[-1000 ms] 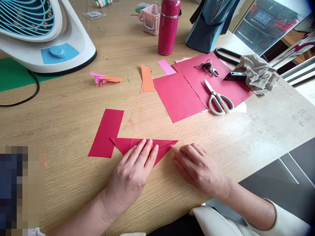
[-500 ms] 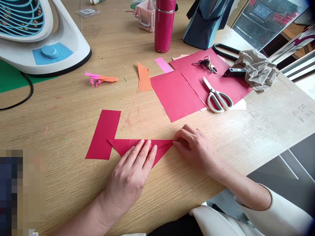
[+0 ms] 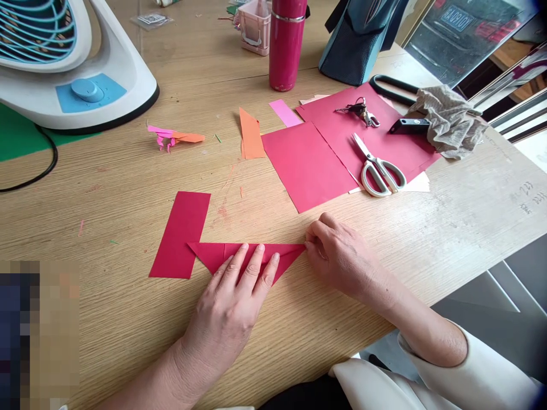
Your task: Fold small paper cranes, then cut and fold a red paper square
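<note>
A folded red paper (image 3: 209, 252), roughly a triangle with its long straight edge away from me, lies on the table. My left hand (image 3: 233, 302) rests flat on its middle, fingers stretched and a little apart, covering part of the lower point. At the paper's right corner, the thumb and forefinger of my right hand (image 3: 337, 250) are pinched together; the tip between them is hidden. The paper's left corner overlaps a flat red paper strip (image 3: 179, 233).
White-handled scissors (image 3: 380, 173) and keys (image 3: 359, 109) lie on red sheets (image 3: 307, 165). Beyond are an orange paper piece (image 3: 251, 136), a pink-and-orange folded figure (image 3: 175, 136), a pink bottle (image 3: 285, 51), a fan (image 3: 115, 74) and crumpled tissue (image 3: 448, 122).
My right hand has shifted slightly right, along with the pinched corner. My left hand's fingers have spread a little over the paper.
</note>
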`<action>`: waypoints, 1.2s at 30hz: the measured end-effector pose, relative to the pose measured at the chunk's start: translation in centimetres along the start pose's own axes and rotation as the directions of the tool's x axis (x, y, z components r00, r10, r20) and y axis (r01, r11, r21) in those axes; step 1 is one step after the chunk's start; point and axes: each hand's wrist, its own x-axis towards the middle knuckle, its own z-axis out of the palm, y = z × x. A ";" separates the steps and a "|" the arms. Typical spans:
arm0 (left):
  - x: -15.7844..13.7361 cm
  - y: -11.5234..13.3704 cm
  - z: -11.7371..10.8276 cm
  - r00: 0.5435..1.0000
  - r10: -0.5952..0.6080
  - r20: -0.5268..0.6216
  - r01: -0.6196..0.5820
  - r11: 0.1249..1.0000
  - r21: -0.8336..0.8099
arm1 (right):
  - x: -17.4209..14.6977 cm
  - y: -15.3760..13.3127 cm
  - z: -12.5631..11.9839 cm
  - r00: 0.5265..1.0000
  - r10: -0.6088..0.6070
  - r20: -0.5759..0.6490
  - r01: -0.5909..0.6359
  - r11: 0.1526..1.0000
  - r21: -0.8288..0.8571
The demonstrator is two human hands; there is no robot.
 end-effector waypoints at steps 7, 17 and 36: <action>0.0 0.2 0.2 1.000 0.004 0.012 -0.004 1.000 -0.004 | -3.0 1.8 0.2 0.961 -0.227 -0.155 0.246 0.962 0.120; -0.1 0.2 0.4 1.000 0.002 0.022 -0.001 1.000 -0.008 | -3.9 2.1 0.8 0.889 -0.453 -0.068 0.441 0.887 -0.138; 0.1 0.5 0.2 0.999 -0.008 0.042 0.006 1.000 0.024 | -3.8 1.4 0.4 0.832 -0.546 -0.092 0.524 0.830 -0.189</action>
